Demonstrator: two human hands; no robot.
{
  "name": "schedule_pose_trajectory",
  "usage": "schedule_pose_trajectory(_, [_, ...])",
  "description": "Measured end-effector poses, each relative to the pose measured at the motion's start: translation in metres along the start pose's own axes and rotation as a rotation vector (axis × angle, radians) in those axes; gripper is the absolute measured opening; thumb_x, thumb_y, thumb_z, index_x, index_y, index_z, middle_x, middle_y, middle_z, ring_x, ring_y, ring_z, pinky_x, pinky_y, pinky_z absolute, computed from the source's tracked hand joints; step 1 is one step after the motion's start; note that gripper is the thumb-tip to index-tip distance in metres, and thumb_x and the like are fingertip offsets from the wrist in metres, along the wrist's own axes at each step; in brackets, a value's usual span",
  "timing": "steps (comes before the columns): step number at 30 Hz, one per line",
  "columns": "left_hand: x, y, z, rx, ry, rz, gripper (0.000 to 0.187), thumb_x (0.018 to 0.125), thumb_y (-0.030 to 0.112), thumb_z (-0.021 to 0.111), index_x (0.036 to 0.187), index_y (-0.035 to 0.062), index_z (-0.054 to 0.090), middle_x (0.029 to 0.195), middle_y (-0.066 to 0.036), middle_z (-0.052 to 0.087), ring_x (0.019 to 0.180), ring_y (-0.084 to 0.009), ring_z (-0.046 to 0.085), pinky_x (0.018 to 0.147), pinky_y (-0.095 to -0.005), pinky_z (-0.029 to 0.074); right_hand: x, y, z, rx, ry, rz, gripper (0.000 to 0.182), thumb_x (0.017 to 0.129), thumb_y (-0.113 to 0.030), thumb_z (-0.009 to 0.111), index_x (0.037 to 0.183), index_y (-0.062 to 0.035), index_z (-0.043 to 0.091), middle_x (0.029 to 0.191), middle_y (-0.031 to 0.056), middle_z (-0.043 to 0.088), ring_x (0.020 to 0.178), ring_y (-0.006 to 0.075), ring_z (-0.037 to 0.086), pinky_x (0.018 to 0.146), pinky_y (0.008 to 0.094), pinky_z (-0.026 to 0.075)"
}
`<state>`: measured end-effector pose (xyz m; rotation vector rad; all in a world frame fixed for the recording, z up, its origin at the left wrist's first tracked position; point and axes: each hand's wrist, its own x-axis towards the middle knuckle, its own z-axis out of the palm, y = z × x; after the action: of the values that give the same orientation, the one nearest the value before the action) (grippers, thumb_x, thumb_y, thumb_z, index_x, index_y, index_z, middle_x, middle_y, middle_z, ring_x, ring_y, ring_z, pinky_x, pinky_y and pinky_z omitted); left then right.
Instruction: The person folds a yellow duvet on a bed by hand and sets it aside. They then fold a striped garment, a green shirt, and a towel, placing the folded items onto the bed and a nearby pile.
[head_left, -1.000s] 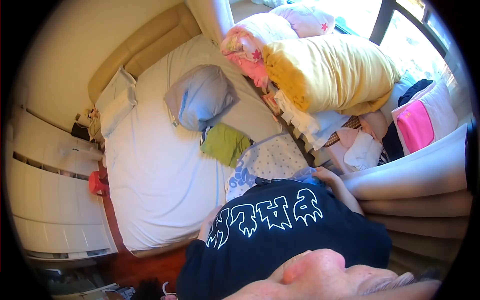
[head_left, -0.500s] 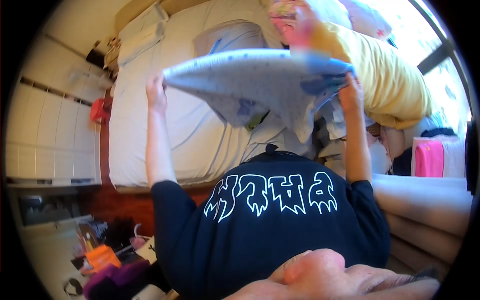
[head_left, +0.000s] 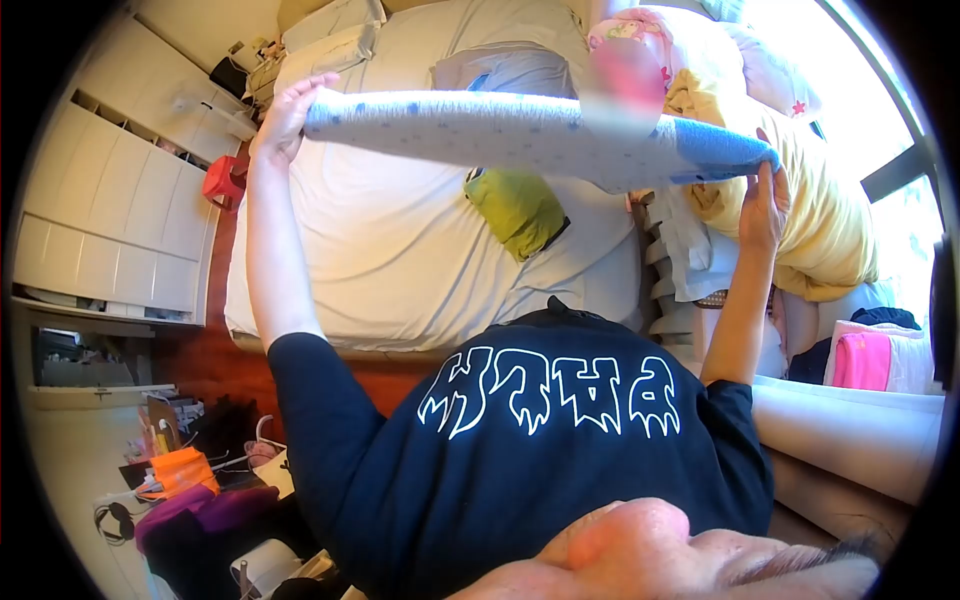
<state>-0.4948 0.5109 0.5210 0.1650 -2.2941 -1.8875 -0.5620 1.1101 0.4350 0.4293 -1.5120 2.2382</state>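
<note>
A white and blue patterned cloth (head_left: 450, 125) hangs stretched in front of me above the bed, its upper edge pulled nearly straight. My left hand (head_left: 287, 118) grips its left corner, with some fingertips sticking up above the edge. My right hand (head_left: 765, 207) pinches the blue right corner, a little lower than the left one. Below the cloth, a crumpled green fabric item (head_left: 518, 212) lies on the white bed sheet (head_left: 370, 290). Behind the upper edge, a grey-blue folded fabric (head_left: 510, 68) rests on the bed. A blurred patch covers part of the cloth.
A yellow quilt (head_left: 830, 225) and pink bedding (head_left: 700, 50) are heaped at the right by the window. Pillows (head_left: 330, 50) lie at the far left of the bed. A red stool (head_left: 222, 183) stands beside it. Clutter with an orange bag (head_left: 183, 470) is at lower left.
My hands have moved farther apart, drawing the sagging cloth taut. Its drooping middle has lifted, so more of the green fabric item shows. The view has shifted slightly.
</note>
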Motion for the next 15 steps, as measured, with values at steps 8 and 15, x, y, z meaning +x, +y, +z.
schedule_pose_trajectory(8, [-0.074, 0.003, 0.061, 0.215, -0.480, -0.179, 0.056, 0.067, 0.004, 0.075, 0.120, 0.0007, 0.057, 0.103, -0.005, 0.065, 0.092, -0.0115, 0.060, 0.086, -0.0261, 0.047, -0.002, 0.008, -0.053, 0.105, 0.140, 0.022, 0.017, 0.094, -0.010, 0.051, 0.108, -0.0021, 0.058, 0.098, 0.0034, 0.060, 0.092, 0.0118, 0.055, 0.084, 0.0270, 0.044])
schedule_pose_trajectory(15, [-0.095, -0.039, 0.086, 0.860, -0.403, 0.017, 0.022, 0.072, 0.002, 0.065, 0.094, 0.0009, 0.066, 0.085, -0.009, 0.064, 0.080, -0.0176, 0.059, 0.076, -0.0285, 0.047, -0.020, -0.011, -0.063, -0.118, 0.267, 0.001, 0.024, 0.093, -0.016, 0.052, 0.111, -0.0010, 0.056, 0.099, 0.0046, 0.060, 0.093, 0.0141, 0.055, 0.081, 0.0286, 0.046])
